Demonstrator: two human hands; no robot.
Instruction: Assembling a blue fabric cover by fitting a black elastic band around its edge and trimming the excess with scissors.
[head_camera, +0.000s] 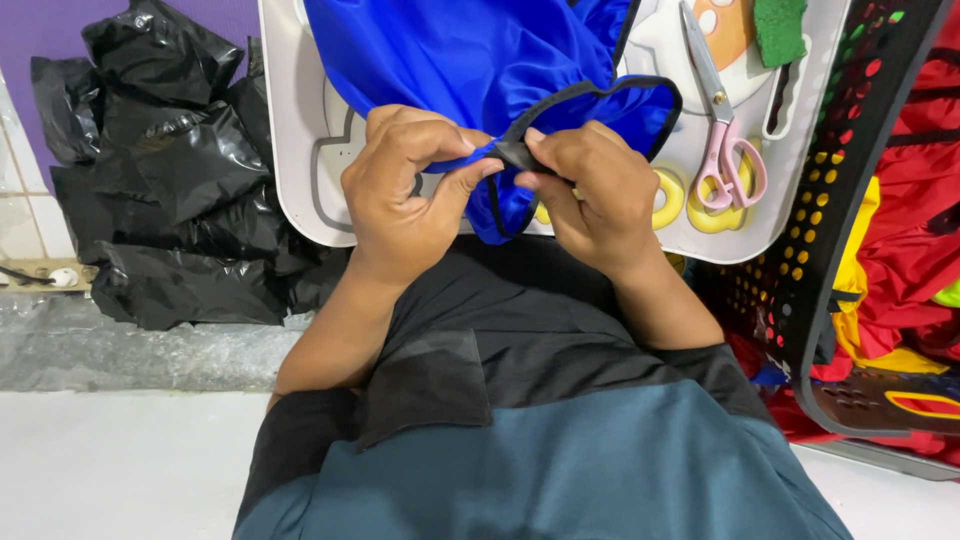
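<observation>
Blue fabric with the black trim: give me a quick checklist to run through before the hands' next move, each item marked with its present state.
1. Left hand pinches blue fabric: ok.
2. Right hand pinches black trim: ok.
3. Trim lies flat, untwisted: cannot tell, fingers cover it.
4. Pink-handled scissors lie apart from both hands: ok.
5. Fabric rests on white table: ok.

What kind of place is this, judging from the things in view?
Probably a small sewing or garment workshop: both hands pinch the black-trimmed blue fabric over a white table, with pink-handled scissors and a basket of coloured cloth nearby.
</observation>
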